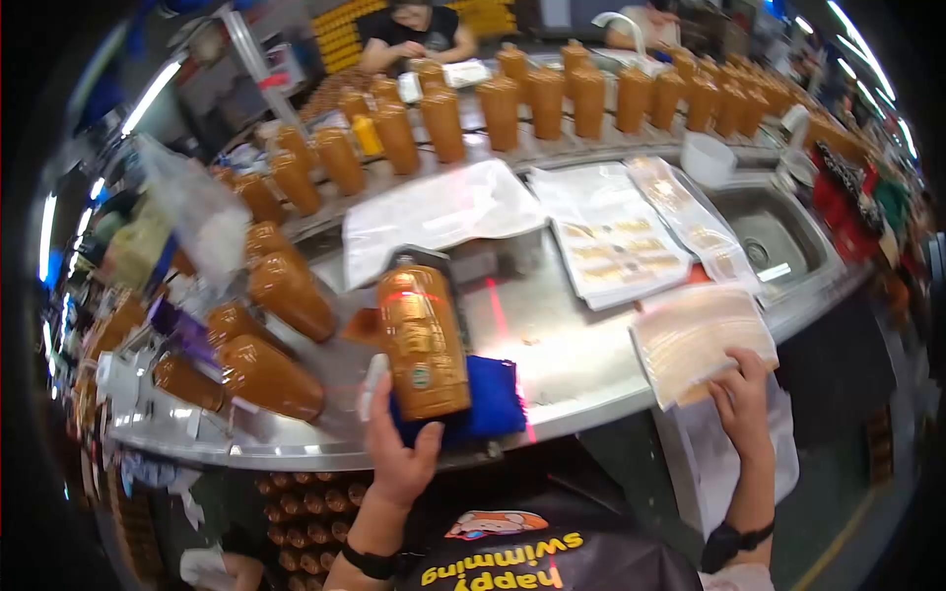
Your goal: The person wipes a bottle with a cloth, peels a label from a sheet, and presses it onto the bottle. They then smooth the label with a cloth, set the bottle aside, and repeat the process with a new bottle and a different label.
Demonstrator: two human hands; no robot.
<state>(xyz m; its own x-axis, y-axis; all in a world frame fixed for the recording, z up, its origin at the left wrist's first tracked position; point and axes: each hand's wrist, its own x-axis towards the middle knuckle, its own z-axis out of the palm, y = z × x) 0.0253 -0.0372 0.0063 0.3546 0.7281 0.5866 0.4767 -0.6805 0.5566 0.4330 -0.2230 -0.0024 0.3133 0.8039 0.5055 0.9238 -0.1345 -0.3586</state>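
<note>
My left hand [402, 458] is at the near edge of the steel table, its fingers around a white object [371, 387] too small to name. Right beside it a brown bottle [424, 345] with gold lettering lies over a blue cloth [495, 397], with a red laser line across it. My right hand [741, 399] is at the near edge of a stack of pale sheets [695, 340], thumb and fingers closed at the sheet edge. The sheets lie at the right of the table.
Brown bottles [498, 113] line the back ledge, and more [271, 379] stand at the left. White paper [443, 207] and label sheets [616, 236] lie behind the work area. A sink [764, 246] is at the right. People [419, 34] sit across the table.
</note>
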